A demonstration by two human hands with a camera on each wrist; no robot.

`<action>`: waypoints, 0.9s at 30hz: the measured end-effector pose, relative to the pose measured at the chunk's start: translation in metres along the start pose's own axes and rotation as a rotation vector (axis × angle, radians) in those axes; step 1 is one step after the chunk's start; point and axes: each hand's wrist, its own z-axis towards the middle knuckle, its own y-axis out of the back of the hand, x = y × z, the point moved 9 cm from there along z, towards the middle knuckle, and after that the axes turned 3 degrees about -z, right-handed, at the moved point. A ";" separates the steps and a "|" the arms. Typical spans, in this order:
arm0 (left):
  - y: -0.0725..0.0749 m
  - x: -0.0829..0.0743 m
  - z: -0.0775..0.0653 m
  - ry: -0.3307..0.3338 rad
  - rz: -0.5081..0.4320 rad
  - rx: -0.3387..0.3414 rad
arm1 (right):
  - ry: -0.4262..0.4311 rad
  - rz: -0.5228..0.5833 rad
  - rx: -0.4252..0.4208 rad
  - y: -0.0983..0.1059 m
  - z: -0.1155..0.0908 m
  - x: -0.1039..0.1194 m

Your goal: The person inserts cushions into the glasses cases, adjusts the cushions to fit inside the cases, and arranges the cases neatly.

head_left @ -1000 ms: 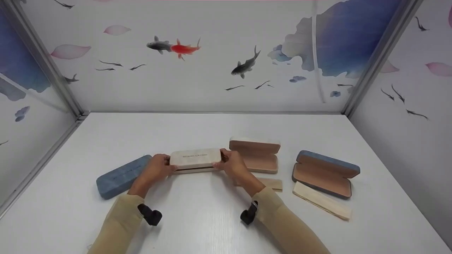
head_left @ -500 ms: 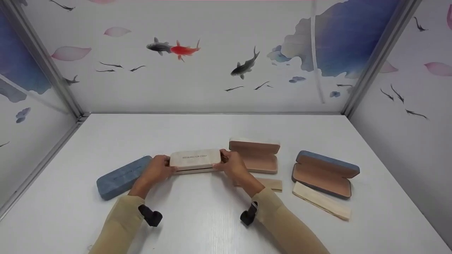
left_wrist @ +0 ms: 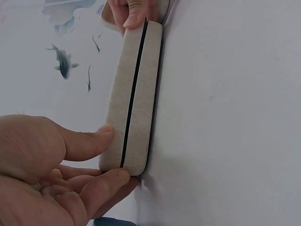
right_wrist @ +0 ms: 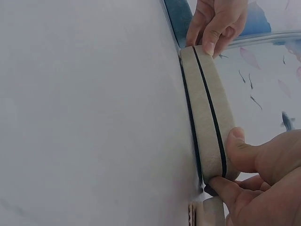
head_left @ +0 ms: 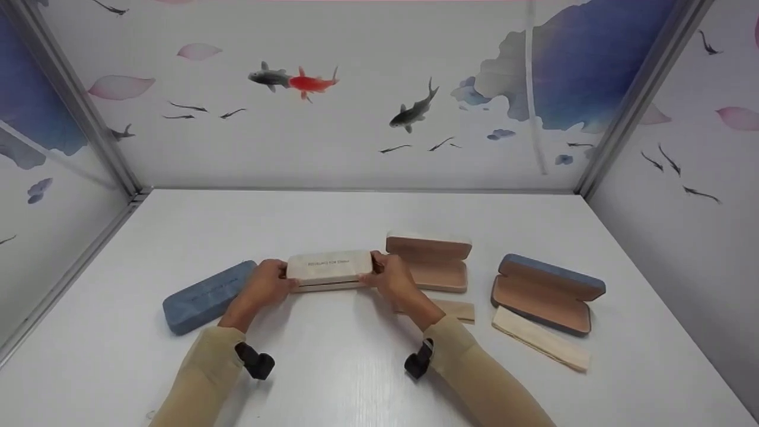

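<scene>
Beige felt covers the glasses case (head_left: 329, 268), which sits at the table's (head_left: 356, 367) centre, a blue case (head_left: 204, 296) at its 9 o'clock. The left hand (head_left: 265, 285) and right hand (head_left: 391, 277) pinch its two ends. It looks light, rigid and grippy; holding the short ends seems best.

The head camera looked down from the table's (head_left: 356, 385) near edge toward its far edge. Both wrist cameras sat close at tabletop height, facing along the beige case (head_left: 329, 268) (left_wrist: 134, 94) (right_wrist: 207, 117), which all views shared.
</scene>
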 end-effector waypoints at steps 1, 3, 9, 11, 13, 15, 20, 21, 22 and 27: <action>0.000 0.000 0.000 0.002 -0.003 0.001 | -0.002 -0.008 -0.002 0.000 0.000 0.000; 0.000 0.000 0.000 -0.002 -0.014 -0.001 | -0.006 -0.020 -0.008 0.001 0.000 0.000; 0.000 0.002 0.000 0.002 -0.033 -0.007 | -0.001 -0.011 0.000 0.000 0.000 0.001; -0.001 0.003 0.001 0.008 -0.034 -0.010 | 0.002 -0.010 0.000 0.000 0.001 0.001; -0.001 0.003 0.002 0.007 -0.035 -0.010 | -0.001 0.003 -0.002 0.001 0.001 0.001; -0.001 0.003 0.002 0.016 -0.039 -0.015 | -0.001 0.014 -0.003 0.000 0.001 0.001; -0.002 0.003 0.003 0.027 -0.027 -0.019 | -0.003 0.001 -0.007 0.001 0.001 0.002; -0.002 0.003 0.003 0.029 -0.024 -0.018 | -0.005 -0.004 -0.008 0.001 0.001 0.003; -0.002 0.003 0.003 0.029 -0.019 -0.017 | -0.007 -0.009 -0.008 0.001 0.001 0.003; -0.003 0.003 0.001 0.046 -0.023 -0.013 | -0.020 -0.051 -0.026 0.002 0.000 0.004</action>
